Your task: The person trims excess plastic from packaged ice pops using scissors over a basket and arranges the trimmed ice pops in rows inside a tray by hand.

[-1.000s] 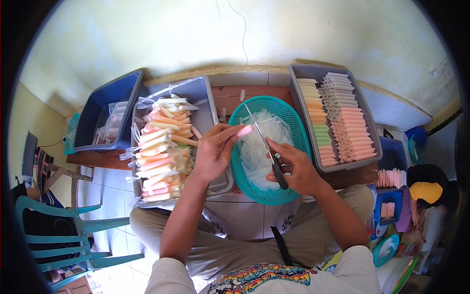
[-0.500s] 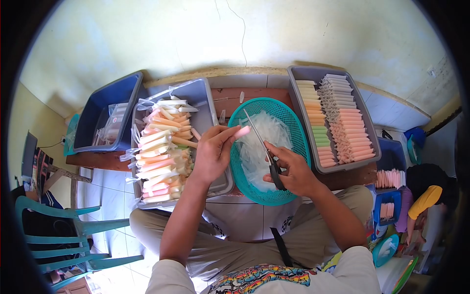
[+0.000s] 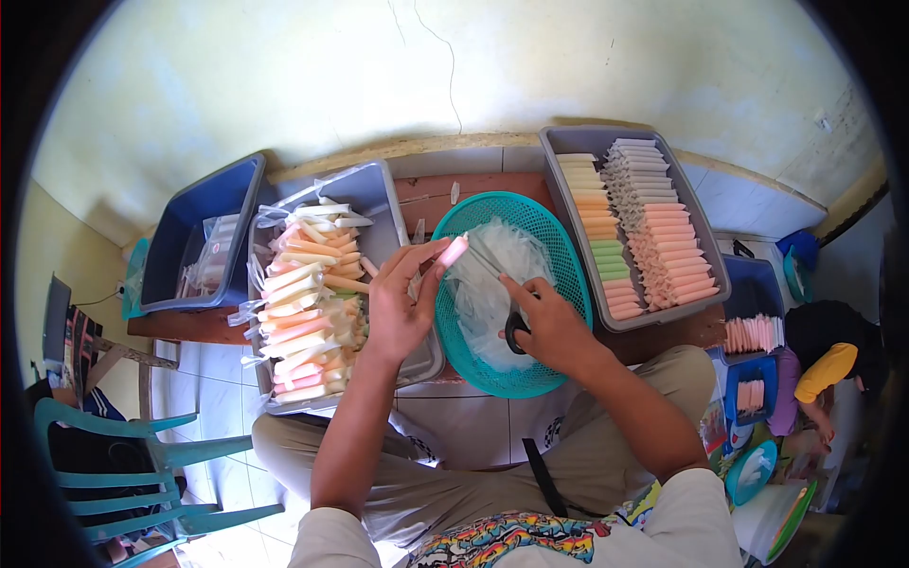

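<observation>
Left hand [image 3: 402,298]: holds pink stick [image 3: 454,252].
Right hand [image 3: 559,331]: holds scissors [image 3: 486,261], blades near stick's top.
Basket [image 3: 572,279]: middle of frame, clear bits [image 3: 492,308] inside.

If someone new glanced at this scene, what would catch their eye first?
Probably the turquoise basket of clear plastic scraps, in the middle. Above it, the left hand holds a pink tube and the right hand black-handled scissors. To the right, colored tubes fill a gray tray in neat rows.
</observation>
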{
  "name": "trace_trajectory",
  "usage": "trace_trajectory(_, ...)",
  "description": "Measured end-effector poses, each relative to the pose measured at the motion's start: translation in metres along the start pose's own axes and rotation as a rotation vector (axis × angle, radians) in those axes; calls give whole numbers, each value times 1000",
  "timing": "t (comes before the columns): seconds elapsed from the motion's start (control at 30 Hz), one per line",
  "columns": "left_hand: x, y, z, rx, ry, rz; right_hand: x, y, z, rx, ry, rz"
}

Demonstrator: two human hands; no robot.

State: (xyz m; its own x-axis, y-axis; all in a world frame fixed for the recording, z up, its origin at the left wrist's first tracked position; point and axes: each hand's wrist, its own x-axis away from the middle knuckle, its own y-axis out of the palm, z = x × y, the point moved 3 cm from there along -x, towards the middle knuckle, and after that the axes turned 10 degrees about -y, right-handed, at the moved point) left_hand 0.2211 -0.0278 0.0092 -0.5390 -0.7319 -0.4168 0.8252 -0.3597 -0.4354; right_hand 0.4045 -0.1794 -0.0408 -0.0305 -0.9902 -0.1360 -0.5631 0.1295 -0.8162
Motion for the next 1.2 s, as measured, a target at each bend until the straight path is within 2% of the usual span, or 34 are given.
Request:
trace_trajectory(0.43, 2, 7, 6, 65, 8, -26, -7, 26, -2, 326, -23, -56)
trace_trajectory(0.53, 1, 8, 5, 85, -3, 2, -10, 26, -5, 351, 67, -175)
trace_trajectory(0.67, 4, 14, 3, 114, -13, -7, -3, 13, -6, 340, 43, -139)
trace_trajectory(0.77, 3, 23, 6, 187, -45, -54, 5, -10, -6, 218, 0, -104)
trace_trajectory(0.83, 3, 30, 12, 363, -154, -106, 8, -28, -9, 85, -68, -1)
trace_trajectory(0.97, -3, 64, 22, 511, -226, -97, 16, -80, -10, -70, -133, 167)
trace_trajectory(1.03, -10, 86, 32, 736, -258, -109, 22, -104, -9, -158, -174, 327)
trace_trajectory(1.13, -24, 117, 54, 810, -253, -173, 29, -131, 5, -68, -208, 457)
trace_trajectory(1.2, -35, 141, 63, 884, -233, -209, 31, -146, 17, -95, -174, 464)
